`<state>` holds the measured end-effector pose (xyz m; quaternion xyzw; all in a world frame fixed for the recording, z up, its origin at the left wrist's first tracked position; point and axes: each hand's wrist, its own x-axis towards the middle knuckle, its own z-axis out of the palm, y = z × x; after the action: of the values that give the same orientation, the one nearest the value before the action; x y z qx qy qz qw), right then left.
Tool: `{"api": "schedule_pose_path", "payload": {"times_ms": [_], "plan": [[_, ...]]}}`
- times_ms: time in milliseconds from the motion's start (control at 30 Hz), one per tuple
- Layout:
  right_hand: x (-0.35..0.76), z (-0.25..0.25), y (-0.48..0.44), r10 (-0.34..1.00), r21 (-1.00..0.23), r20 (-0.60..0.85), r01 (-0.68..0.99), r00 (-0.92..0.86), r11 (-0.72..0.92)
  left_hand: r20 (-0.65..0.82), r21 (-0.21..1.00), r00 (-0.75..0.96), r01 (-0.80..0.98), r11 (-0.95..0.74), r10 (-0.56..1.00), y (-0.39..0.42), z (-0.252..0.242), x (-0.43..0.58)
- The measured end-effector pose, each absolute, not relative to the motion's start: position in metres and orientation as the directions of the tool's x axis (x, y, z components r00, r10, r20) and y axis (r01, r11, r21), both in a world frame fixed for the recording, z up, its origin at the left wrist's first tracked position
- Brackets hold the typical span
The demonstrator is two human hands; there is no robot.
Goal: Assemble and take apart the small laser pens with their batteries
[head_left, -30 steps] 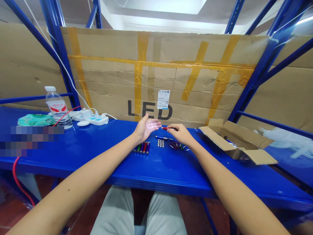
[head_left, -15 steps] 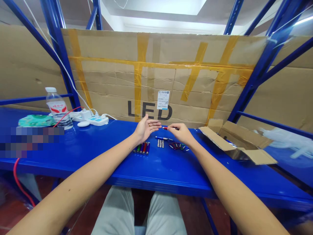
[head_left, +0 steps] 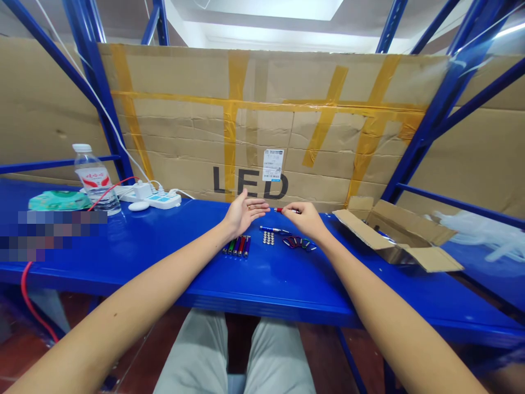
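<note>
My right hand pinches a slim red pen-shaped barrel between its fingertips, just above the blue steel bench. My left hand is raised close by, open, its fingers apart and nothing visible in them. Below it lie several coloured metal barrels, side by side. A cluster of small silver cylinders stands between my hands. A blue pen-shaped barrel lies under my right fingers, beside several small dark red and green parts.
An open cardboard box stands at the bench's right end. A water bottle, white power strip, and teal round object sit at the left. A taped cardboard sheet stands behind, within blue shelf uprights.
My right hand has moved slightly left with the red barrel, closer to my left hand. My left fingers have lifted a little. The view has shifted slightly.
</note>
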<state>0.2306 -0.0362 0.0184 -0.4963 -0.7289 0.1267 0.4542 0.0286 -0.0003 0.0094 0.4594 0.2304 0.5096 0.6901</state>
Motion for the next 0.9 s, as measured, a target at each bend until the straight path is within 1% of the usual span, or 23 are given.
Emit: {"api": "schedule_pose_path", "payload": {"times_ms": [533, 900], "plan": [[0.2298, 0.0196, -0.0383, 0.836, -0.599, 0.537, 0.646, -0.116, 0.474, 0.141, 0.853, 0.364, -0.516, 0.074, 0.921, -0.0021, 0.0095, 0.0305], [0.2304, 0.0176, -0.0381, 0.86, -0.597, 0.485, 0.658, -0.159, 0.458, 0.138, 0.855, 0.349, -0.514, 0.066, 0.927, -0.0016, 0.0109, 0.0297]]}}
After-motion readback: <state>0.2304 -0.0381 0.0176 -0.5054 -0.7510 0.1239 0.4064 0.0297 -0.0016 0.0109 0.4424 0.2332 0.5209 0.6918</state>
